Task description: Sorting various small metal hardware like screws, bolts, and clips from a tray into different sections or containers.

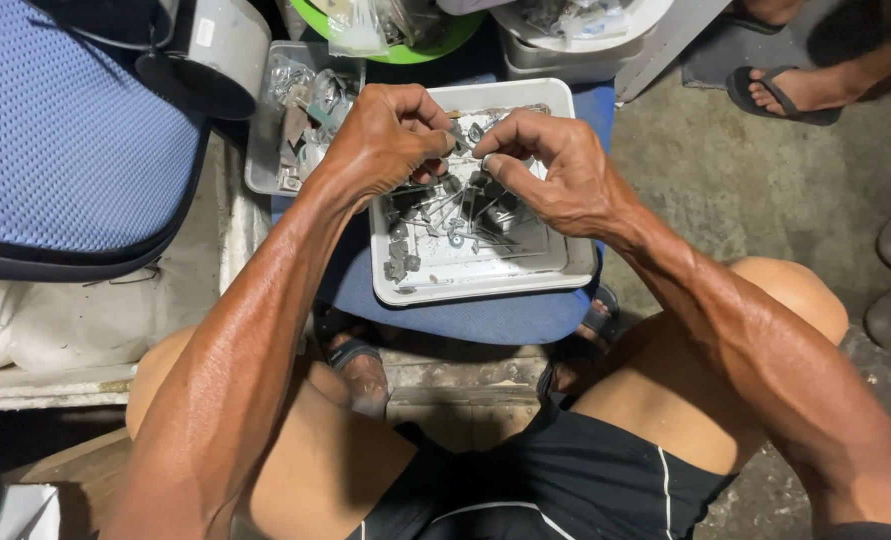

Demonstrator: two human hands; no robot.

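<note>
Both hands worked over the white tray (565,262), which sat on a blue cushion (485,318) between the person's knees. The left hand (385,140) was curled nearly closed, thumb and forefinger pinched on a small metal part (462,138). The right hand (550,165) was likewise curled, its fingertips (489,160) pinched on what looked like a small ring or washer, just beside the left hand's part. Whether the two pieces touched could not be told.

To do this step well, in judgement:
1. The pinch should stay at the very fingertips, so that the small pieces remain visible.
2. The work should stay above the tray, so that a dropped piece lands among the others and not on the concrete floor (765,190).
3. The forearms could brace on the knees to steady the fingers.

The held part was small, grey and metallic; its exact shape was too small to tell. Below the hands the tray held a loose heap of similar hardware (445,215): thin pins or screws, dark square pieces and a few rings, mostly in the tray's far and left portion.

A clear tray (265,150) of other metal pieces stood far left. Another person's sandalled foot (785,95) was at far right.
</note>
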